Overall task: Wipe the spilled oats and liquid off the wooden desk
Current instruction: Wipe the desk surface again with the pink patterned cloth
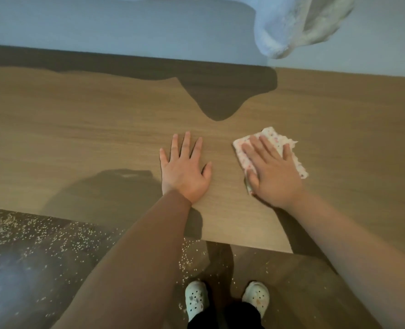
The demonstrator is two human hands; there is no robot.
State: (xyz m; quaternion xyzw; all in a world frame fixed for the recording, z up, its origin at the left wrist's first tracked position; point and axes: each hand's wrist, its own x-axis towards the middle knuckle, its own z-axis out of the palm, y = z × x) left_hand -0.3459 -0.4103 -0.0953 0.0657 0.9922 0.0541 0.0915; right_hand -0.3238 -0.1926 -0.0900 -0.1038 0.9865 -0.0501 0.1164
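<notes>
Fingers (266,148) of the right hand (274,173) spread wide and straight, pressing flat on a speckled cloth (271,135) on the wooden counter (78,129). No pinch, no curl, just palm and fingers pinning it down. Left of the cloth, the left hand (185,172), also splayed flat on bare wood, holding nothing. Beyond the cloth, toward the wall, a dark patch (217,100): shadow or wet, hard to call. Nearer than the cloth, past the counter's edge and down, oats (54,236) scattered all over the floor (291,281), some around a pair of pale clogs (195,299). No oats plainly visible on the wood by the cloth, no liquid to make out either. Probably late in the wipe. Cloth likely thin, soft, limp and light, prone to bunching or slipping under a loose hand. Best driven with a broad flat press over its middle, or gathered at one edge for lifting. Oats light and loose, apt to skitter off rather than stick unless damp.
</notes>
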